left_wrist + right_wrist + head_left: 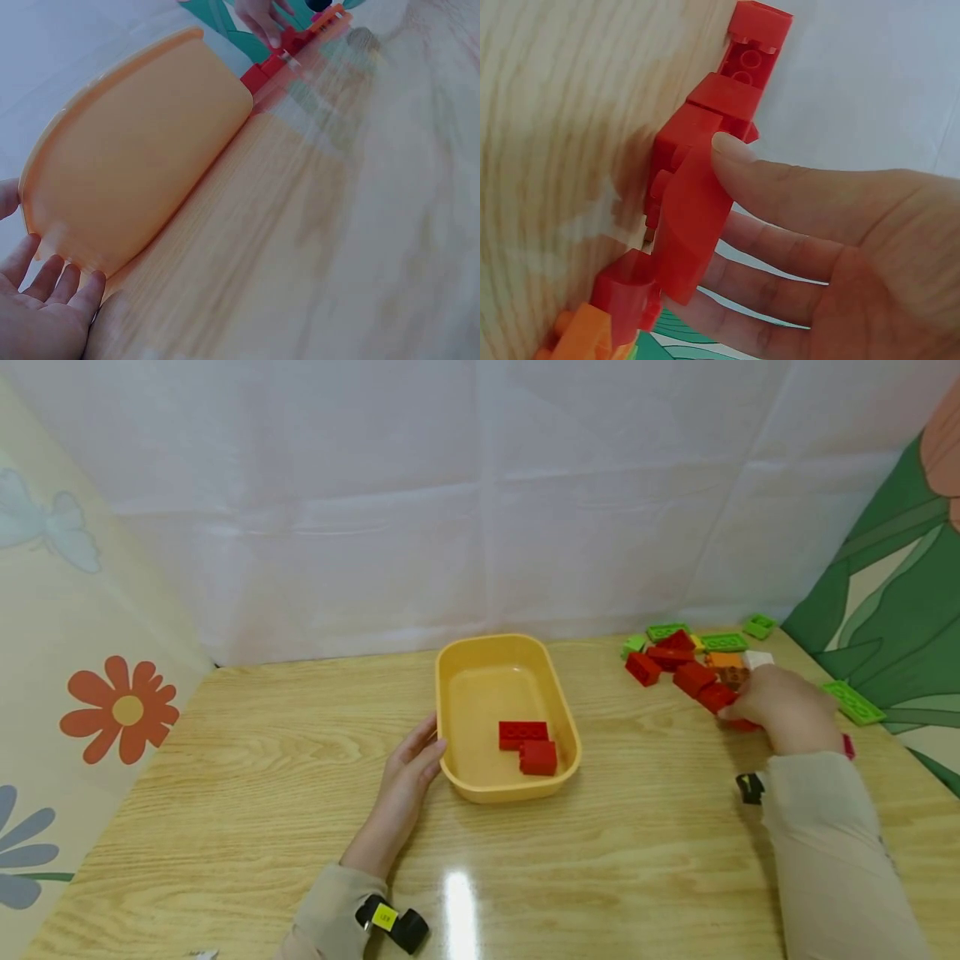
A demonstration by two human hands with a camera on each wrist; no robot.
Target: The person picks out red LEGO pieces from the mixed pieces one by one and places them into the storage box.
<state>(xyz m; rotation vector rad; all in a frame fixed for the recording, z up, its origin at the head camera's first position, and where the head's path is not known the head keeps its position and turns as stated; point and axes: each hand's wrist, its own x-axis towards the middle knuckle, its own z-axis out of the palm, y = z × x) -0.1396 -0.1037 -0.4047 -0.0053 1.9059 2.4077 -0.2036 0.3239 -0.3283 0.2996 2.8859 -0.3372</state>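
And there, far right, right hand point(791, 706) pinched red brick point(694, 214) beside coloured brick pile point(693, 678)! Left hand point(405, 777), fingers loosely spread, touched left side of yellow tray point(480, 697), centre; two red bricks point(523, 735) inside, near end.

Glare on table point(645, 852), dimmer wrist views

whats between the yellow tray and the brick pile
In the head view, only bare wooden tabletop lies between the yellow tray and the brick pile.

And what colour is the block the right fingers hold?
The block is red, clearest in right wrist view.
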